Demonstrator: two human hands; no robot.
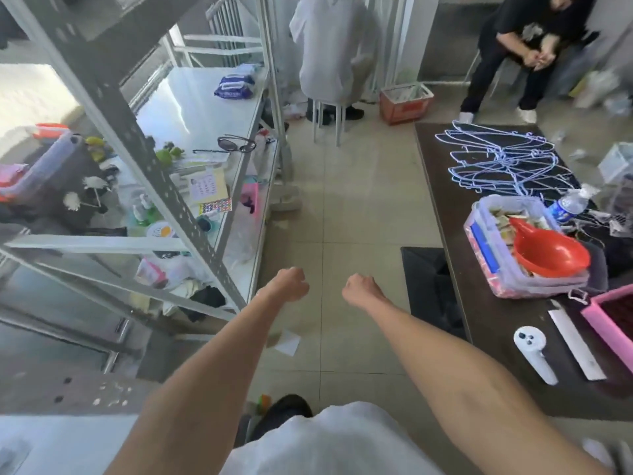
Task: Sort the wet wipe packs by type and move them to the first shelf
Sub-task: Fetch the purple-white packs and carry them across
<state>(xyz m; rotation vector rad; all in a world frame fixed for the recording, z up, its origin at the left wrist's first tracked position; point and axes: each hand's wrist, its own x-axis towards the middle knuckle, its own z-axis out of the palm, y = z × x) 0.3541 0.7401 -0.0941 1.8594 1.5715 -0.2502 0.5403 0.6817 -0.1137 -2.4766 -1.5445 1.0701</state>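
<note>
— While the tiled floor (342, 207) runs bare up the middle, what stands at nine o'clock?
— Item one: grey metal shelving (144, 159), several tiers. Upper white tier: wet wipe packs (234, 85), blue-purple, stacked at eleven o'clock near the far end. Sunglasses (236, 144) on the tier's near edge. Lower tiers: bottles, papers, cloth, mixed clutter.
— And at three o'clock?
— Item two: dark table (479, 303). On it, wire hangers (503, 159) in a heap, a clear bin (513, 279) holding a red scoop (551, 252), a water bottle (568, 205), a white controller (534, 347), a pink tray (609, 320).
— Twelve o'clock?
— Two people seated, one on a white stool (329, 118); a red crate (406, 102) between them.
— Hands?
— Left hand (291, 284) and right hand (359, 286): both curled into loose fists, empty, apart, held over the floor, well short of the packs.
</note>
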